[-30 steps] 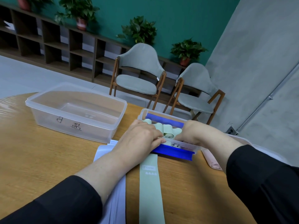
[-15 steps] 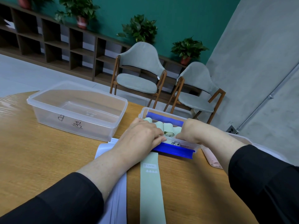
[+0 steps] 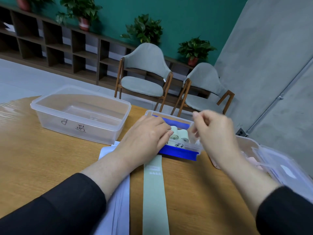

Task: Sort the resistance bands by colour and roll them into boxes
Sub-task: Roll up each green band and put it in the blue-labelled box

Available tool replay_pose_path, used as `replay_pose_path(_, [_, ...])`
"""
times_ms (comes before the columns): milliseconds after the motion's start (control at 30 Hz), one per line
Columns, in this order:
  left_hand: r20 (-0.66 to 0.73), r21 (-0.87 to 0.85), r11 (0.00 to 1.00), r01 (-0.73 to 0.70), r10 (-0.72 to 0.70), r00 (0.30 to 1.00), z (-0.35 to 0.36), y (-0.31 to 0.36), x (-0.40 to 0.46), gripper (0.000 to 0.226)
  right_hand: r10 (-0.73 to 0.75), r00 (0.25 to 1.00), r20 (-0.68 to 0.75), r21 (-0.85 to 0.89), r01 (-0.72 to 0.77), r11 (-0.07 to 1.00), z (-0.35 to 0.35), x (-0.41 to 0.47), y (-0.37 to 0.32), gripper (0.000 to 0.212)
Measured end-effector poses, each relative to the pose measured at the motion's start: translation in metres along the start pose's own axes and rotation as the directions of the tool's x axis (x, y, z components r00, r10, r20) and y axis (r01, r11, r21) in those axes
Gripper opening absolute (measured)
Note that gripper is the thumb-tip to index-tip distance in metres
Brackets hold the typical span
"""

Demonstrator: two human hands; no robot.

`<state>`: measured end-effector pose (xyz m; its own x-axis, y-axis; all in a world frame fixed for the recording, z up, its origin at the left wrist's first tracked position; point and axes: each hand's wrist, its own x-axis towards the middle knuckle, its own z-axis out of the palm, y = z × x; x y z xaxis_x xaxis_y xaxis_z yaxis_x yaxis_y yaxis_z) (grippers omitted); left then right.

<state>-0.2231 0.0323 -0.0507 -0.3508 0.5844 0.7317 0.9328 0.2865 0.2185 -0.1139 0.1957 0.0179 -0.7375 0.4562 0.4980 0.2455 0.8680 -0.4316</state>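
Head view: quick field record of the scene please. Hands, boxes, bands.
left hand: fingers reach into small box, on the green rolls
right hand: raised over small box, blurred, holding nothing visible
small box: clear, on blue lid, holds green rolls
large box: clear, no bands inside
flat green band: unrolled on table, towards the camera from the small box

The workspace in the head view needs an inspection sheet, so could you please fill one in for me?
Surface: wooden table, bare grain visible.
Job's things: small clear box holds rolled green bands; flat green band lies before it; large clear box holds nothing visible.
Clutter: white sheets; lidded box at right, with something pink beside it.
Grips: left hand rests on the small box and rolls; right hand raised, blurred, holding nothing visible.
Cables: nothing seen.
Surroundings: two chairs, shelves, plants.
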Motion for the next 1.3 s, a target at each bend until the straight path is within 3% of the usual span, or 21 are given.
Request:
replay_pose_path(100, [-0.063,0.007,1.000,-0.018,0.019,0.998,-0.020,0.016,0.005,0.040,-0.064,0.998,0.021,0.108,0.062,0.992,0.002,-0.074,-0.003,0.028])
replay_pose_path(200, [0.066,-0.008,0.998,0.061,-0.061,0.996,-0.044,0.031,0.008,0.038,-0.102,0.985,0.138,0.166,0.078,0.983,0.015,-0.130,0.005,0.005])
replay_pose_path(300, [0.256,0.120,0.983,0.139,-0.166,0.952,-0.063,0.051,-0.012,0.032,-0.055,0.955,0.292,0.160,0.008,0.987,0.021,-0.165,0.011,0.030])
replay_pose_path(400, [0.389,0.319,0.941,0.111,-0.237,0.890,-0.073,0.078,-0.046,0.034,-0.077,0.924,0.376,0.065,0.057,0.996,0.024,-0.184,0.010,0.050])
replay_pose_path(600, [0.553,0.494,0.865,0.085,-0.388,0.737,-0.071,0.128,-0.118,0.023,-0.157,0.917,0.368,0.017,0.162,0.987,0.019,-0.218,-0.002,0.052])
replay_pose_path(700, [0.575,0.558,0.829,0.036,-0.417,0.704,-0.064,0.145,-0.134,0.049,-0.156,0.919,0.361,0.032,0.155,0.987,0.014,-0.228,-0.003,0.049])
replay_pose_path(933, [0.582,0.261,0.936,0.237,-0.348,0.735,-0.052,0.180,-0.119,0.050,-0.052,0.961,0.272,0.034,0.045,0.998,-0.010,-0.240,0.022,0.045])
replay_pose_path(1067, [0.564,0.099,0.934,0.344,-0.337,0.754,-0.030,0.201,-0.112,0.057,0.032,0.974,0.226,0.019,-0.037,0.999,-0.034,-0.242,0.051,0.038])
replay_pose_path(1200, [0.402,0.116,0.882,0.456,-0.461,0.791,-0.012,0.207,-0.119,0.061,0.079,0.974,0.213,0.011,-0.083,0.996,-0.052,-0.241,0.075,0.037])
replay_pose_path(1300, [0.451,0.109,0.911,0.398,-0.402,0.797,-0.006,0.204,-0.125,0.050,0.059,0.962,0.267,0.015,-0.066,0.998,-0.057,-0.241,0.081,0.039])
